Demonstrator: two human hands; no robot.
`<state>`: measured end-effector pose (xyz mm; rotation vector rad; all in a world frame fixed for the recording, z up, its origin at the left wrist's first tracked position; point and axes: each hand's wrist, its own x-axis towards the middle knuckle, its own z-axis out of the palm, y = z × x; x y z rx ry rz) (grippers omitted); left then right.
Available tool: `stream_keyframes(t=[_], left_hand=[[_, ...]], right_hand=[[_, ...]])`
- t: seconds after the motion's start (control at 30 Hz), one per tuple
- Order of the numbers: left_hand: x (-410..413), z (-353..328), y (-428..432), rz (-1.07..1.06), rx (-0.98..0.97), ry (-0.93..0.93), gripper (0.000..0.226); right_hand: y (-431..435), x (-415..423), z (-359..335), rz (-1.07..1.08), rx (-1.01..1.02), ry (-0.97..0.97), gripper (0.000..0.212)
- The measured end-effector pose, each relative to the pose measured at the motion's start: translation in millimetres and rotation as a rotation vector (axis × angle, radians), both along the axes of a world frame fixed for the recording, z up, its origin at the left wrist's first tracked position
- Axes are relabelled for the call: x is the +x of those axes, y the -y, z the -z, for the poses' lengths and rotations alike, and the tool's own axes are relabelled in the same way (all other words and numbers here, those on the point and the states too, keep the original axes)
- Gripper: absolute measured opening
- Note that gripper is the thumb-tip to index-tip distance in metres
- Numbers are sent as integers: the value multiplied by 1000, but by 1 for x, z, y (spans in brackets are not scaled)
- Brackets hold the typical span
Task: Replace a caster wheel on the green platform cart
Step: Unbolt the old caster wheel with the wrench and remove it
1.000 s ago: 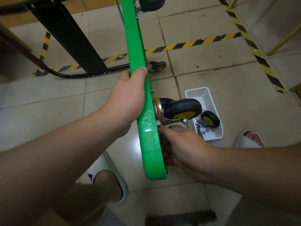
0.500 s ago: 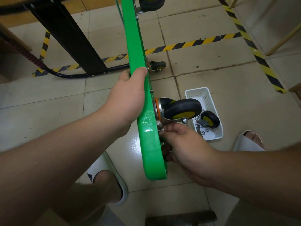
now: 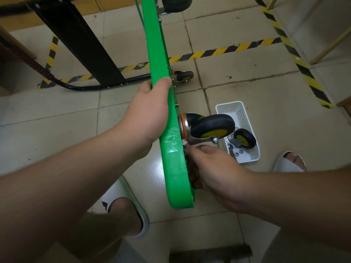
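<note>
Pinching a silver nut (image 3: pixel 183 142) with the curled fingers (image 3: pixel 191 151) of the right hand (image 3: pixel 214 168), at the near corner of the metal plate under the wheel (image 3: pixel 212 126). Reaching in from the right, knuckles up. Gripping the green cart (image 3: pixel 174 168) with the left hand (image 3: pixel 150 118): palm on the left face, thumb laid along the top edge, other fingers mostly hidden. Holding that cart tipped up on its side in the middle of the scene, running from near to far, wheels pointing right. Black tyre and yellow hub on the mounted wheel, orange ring at its base, against the cart. Farther along, a second wheel (image 3: pixel 183 75), and a third wheel (image 3: pixel 176 3) at the far end. Just right of the cart on the tiled floor (image 3: pixel 247 82), a white basket (image 3: pixel 239 111) with a spare wheel (image 3: pixel 245 140) and small metal rings (image 3: pixel 239 153) inside. Far left, a black frame (image 3: pixel 79 40); yellow-black tape (image 3: pixel 228 49) across the floor. Near, a white slipper (image 3: pixel 121 196) on each side.
</note>
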<state>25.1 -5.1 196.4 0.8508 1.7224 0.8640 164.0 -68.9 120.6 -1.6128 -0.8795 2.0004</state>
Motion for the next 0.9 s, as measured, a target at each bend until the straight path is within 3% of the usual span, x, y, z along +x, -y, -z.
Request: stream_keyframes(t=[0.37, 0.7, 0.9], left_hand=[[-1, 1, 0, 3, 6, 6, 65], [-1, 2, 0, 11, 8, 6, 62], [0, 1, 0, 14, 17, 5, 62]], right_hand=[[5, -3, -6, 50, 77, -33, 12], [5, -4, -2, 65, 76, -62, 16], [3, -2, 0, 17, 18, -32, 34]])
